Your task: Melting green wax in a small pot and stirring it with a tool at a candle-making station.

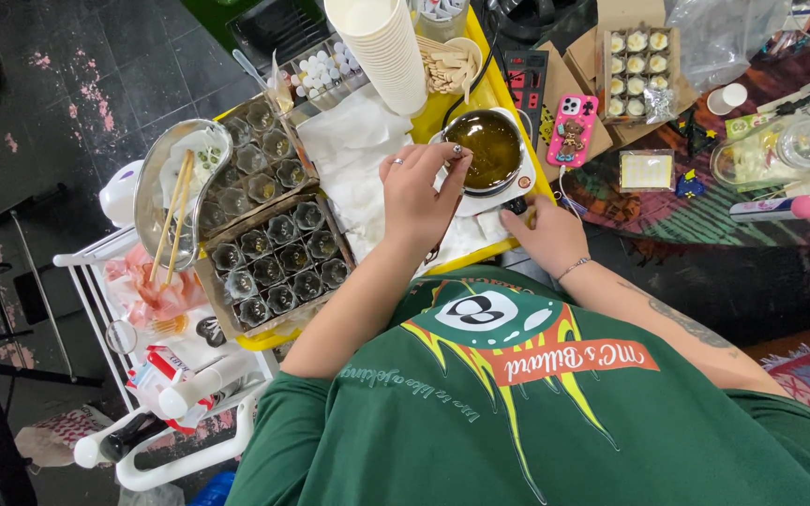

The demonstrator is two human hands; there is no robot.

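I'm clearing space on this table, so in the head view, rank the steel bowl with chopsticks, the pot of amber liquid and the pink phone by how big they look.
Largest to smallest as they look in the head view:
1. Steel bowl with chopsticks
2. Pot of amber liquid, touched by the left hand
3. Pink phone
All sit at similar table height, so nearness hardly skews this.

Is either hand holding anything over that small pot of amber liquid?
The left hand pinches something tiny above the small round pot of amber liquid; what it is cannot be told. The right hand holds nothing, resting beside the pot's base.
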